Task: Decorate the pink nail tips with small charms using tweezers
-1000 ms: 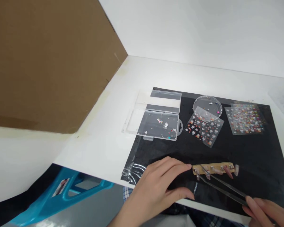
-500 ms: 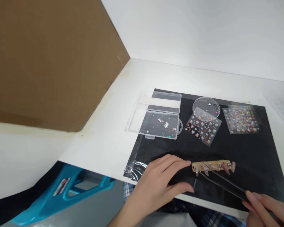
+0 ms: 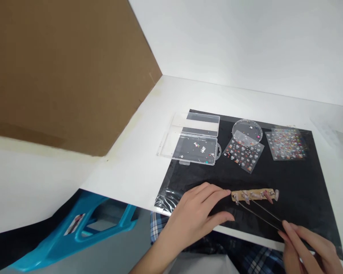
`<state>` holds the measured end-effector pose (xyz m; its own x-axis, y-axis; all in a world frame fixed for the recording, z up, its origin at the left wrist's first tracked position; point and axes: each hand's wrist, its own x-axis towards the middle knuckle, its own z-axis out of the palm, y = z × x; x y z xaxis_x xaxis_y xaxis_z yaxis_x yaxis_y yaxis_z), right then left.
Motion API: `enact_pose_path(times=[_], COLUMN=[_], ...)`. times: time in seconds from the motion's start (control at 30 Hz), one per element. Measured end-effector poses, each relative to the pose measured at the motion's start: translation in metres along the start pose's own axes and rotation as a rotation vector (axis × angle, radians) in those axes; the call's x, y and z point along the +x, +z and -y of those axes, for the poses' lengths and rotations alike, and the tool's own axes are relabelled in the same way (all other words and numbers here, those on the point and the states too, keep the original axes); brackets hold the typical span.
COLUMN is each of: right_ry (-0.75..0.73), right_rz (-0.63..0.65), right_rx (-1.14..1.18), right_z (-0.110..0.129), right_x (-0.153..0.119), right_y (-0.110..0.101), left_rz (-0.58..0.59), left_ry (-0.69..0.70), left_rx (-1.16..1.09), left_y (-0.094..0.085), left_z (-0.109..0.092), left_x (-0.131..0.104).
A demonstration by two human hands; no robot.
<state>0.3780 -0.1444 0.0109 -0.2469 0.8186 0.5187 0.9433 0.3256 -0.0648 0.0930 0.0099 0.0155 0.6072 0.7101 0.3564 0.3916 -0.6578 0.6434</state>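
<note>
My left hand (image 3: 196, 217) rests on the black mat (image 3: 291, 179), fingers spread, its fingertips touching the left end of a tan strip (image 3: 253, 195) that carries several false nails. My right hand (image 3: 308, 247) at the lower right grips thin metal tweezers (image 3: 260, 215), whose tips lie at the strip's left part. Behind the strip lie an open clear plastic box (image 3: 196, 149) with small charms, a round clear dish (image 3: 247, 131) and two sticker sheets (image 3: 242, 153) (image 3: 286, 144).
A large brown cardboard panel (image 3: 60, 72) stands at the left. The white table (image 3: 131, 163) meets a white wall behind. A blue plastic stool (image 3: 74, 232) sits below the table's near edge. Plaid fabric (image 3: 246, 258) shows under my hands.
The view has shifted, so everything sits slightly higher and further left in frame. My right hand with the tweezers has come more into view. My left hand stays at the strip's end.
</note>
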Motion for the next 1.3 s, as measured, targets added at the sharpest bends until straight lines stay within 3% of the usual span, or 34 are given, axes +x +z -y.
enact_pose_path(times=[0.1,0.23,0.4,0.63,1.0,1.3], right_ry=[0.135,0.185,0.205,0.203,0.337,0.337], right_rz=[-0.112,-0.21,-0.272,-0.34,-0.267,-0.217], right_rx=[0.035,0.026,-0.013,-0.046,-0.107,-0.132], right_z=[0.018,0.032,0.034,0.034,0.058,0.057], right_x=[0.012,0.021,0.027,0.03,-0.004,-0.019], right_y=[0.009,0.019,0.022,0.026,0.008,0.018], left_rz=[-0.01,-0.004,0.074,0.077,0.035,0.034], left_ry=[0.016,0.02,-0.032,-0.05,-0.084,-0.097], left_rx=[0.008,-0.012,-0.089,-0.111,-0.157,-0.186], left_y=[0.001,0.001,-0.001,-0.002,0.002,0.004], left_z=[0.0,0.0,0.003,0.002,0.004,0.006], left_x=[-0.001,-0.002,-0.006,-0.007,-0.011,-0.013])
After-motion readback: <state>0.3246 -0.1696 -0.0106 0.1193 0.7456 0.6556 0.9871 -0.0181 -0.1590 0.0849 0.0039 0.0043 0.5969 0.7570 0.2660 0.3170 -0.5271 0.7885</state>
